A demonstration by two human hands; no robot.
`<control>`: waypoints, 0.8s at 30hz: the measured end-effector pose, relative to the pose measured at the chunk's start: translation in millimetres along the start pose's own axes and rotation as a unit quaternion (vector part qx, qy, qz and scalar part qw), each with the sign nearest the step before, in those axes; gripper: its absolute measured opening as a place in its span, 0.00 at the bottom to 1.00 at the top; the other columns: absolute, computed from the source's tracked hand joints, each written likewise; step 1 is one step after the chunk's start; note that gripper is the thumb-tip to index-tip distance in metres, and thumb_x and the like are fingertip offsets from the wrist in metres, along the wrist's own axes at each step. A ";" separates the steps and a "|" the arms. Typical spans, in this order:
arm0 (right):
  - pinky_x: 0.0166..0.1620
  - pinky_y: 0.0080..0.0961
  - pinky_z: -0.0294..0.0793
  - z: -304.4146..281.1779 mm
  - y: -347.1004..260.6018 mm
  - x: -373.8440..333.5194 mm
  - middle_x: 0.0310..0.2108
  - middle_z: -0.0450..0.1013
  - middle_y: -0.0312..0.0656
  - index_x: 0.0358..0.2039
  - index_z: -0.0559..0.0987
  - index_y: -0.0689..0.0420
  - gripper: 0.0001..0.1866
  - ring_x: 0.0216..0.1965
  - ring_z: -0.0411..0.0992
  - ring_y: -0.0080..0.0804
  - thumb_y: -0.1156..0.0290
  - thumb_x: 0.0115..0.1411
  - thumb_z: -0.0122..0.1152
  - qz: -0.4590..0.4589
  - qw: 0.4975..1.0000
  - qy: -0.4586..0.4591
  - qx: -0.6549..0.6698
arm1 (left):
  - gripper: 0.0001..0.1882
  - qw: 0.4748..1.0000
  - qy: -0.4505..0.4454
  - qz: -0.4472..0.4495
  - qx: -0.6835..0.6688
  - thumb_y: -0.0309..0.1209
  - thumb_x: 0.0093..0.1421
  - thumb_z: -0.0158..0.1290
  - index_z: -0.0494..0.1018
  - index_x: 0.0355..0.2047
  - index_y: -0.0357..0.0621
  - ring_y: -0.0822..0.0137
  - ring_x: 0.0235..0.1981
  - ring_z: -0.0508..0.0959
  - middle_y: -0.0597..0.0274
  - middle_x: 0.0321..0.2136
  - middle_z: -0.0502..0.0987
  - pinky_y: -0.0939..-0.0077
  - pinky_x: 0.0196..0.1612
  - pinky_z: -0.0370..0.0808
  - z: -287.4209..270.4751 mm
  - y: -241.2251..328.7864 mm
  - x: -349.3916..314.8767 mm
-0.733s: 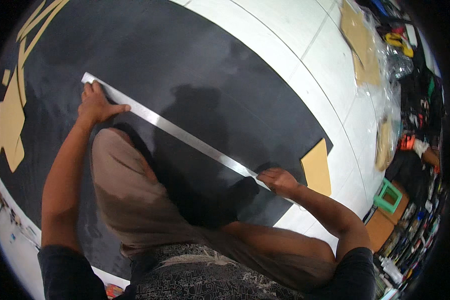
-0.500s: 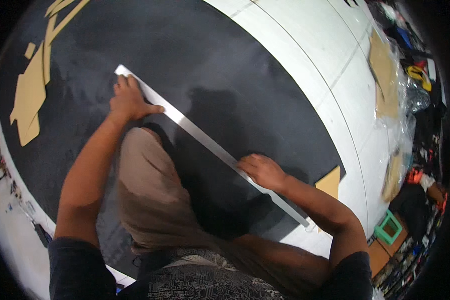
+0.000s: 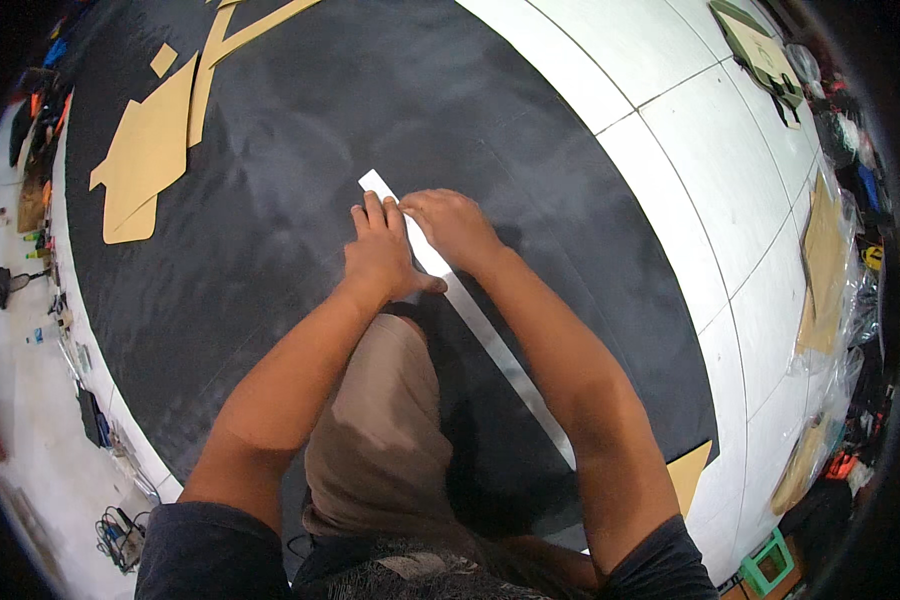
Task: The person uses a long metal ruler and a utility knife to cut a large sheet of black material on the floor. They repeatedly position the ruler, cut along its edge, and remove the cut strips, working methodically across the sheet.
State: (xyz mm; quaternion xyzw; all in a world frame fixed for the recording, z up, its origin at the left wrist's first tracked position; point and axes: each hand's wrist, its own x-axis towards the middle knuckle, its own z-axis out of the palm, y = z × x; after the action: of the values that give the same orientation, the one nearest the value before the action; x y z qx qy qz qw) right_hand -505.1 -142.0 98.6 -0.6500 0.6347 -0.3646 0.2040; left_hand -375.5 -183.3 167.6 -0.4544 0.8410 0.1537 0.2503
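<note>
A long silver straightedge [image 3: 500, 352] lies slantwise on a large black sheet [image 3: 220, 300]. My left hand [image 3: 378, 255] presses on it near its far end, fingers stretched forward and thumb spread across the metal. Close beside it, my right hand [image 3: 455, 230] is at the right edge of the straightedge, fingers bent and pressed together. Whatever may be between those fingertips is hidden. The near end of the straightedge runs down beside my right forearm. My bent knee [image 3: 375, 430] rests on the sheet, left of the straightedge.
Tan card pieces [image 3: 150, 150] and strips [image 3: 202, 95] lie at the sheet's far left. Another tan piece [image 3: 688, 475] is at its right edge. White floor tiles [image 3: 710, 190] surround it. Wrapped cardboard [image 3: 822, 265] and a green plastic stool [image 3: 767, 562] stand at the right; a cable [image 3: 120, 540] lies lower left.
My right hand has moved up along the straightedge, from its middle to beside my left hand at the far end. The view has shifted, and the straightedge appears more steeply angled.
</note>
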 end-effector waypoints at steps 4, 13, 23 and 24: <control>0.50 0.41 0.77 1.3 0.6 11.0 0.41 0.80 0.44 0.40 0.83 0.56 0.11 0.44 0.78 0.45 0.69 0.64 0.54 -0.005 1.000 0.017 0.008 | 0.78 1.000 -0.010 -0.004 0.002 0.66 0.32 0.73 0.45 0.71 0.30 0.34 0.72 0.49 0.33 0.72 0.45 0.48 0.66 0.68 -0.7 -0.6 -0.8; 0.51 0.41 0.73 -5.4 9.9 -4.0 0.38 0.80 0.42 0.38 0.82 0.55 0.09 0.43 0.78 0.42 0.68 0.64 0.55 -0.110 0.993 0.019 -0.047 | 0.78 1.000 -0.003 -0.009 -0.009 0.64 0.33 0.74 0.44 0.71 0.30 0.35 0.73 0.47 0.34 0.72 0.43 0.45 0.64 0.70 0.1 -3.4 -0.6; 0.52 0.42 0.71 -65.6 -18.0 -126.0 0.38 0.78 0.43 0.40 0.81 0.56 0.09 0.44 0.76 0.44 0.72 0.65 0.53 -0.036 0.973 -0.197 -0.112 | 0.78 1.000 0.011 -0.009 0.019 0.64 0.33 0.74 0.44 0.71 0.29 0.36 0.73 0.46 0.33 0.72 0.43 0.47 0.63 0.71 2.7 0.6 -4.4; 0.52 0.41 0.71 -79.4 -21.6 -161.7 0.39 0.78 0.43 0.41 0.81 0.56 0.09 0.44 0.75 0.43 0.73 0.64 0.54 -0.038 0.972 -0.201 -0.114 | 0.78 1.000 0.010 -0.010 0.025 0.64 0.33 0.74 0.44 0.71 0.29 0.36 0.73 0.46 0.33 0.72 0.43 0.47 0.63 0.72 -1.4 3.6 -4.5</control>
State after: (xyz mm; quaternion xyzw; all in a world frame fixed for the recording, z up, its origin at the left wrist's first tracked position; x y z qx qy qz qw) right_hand -537.1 33.6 131.2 -0.7525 0.5932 -0.1594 0.2377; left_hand -376.8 -179.0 171.4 -0.4578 0.8427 0.1254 0.2542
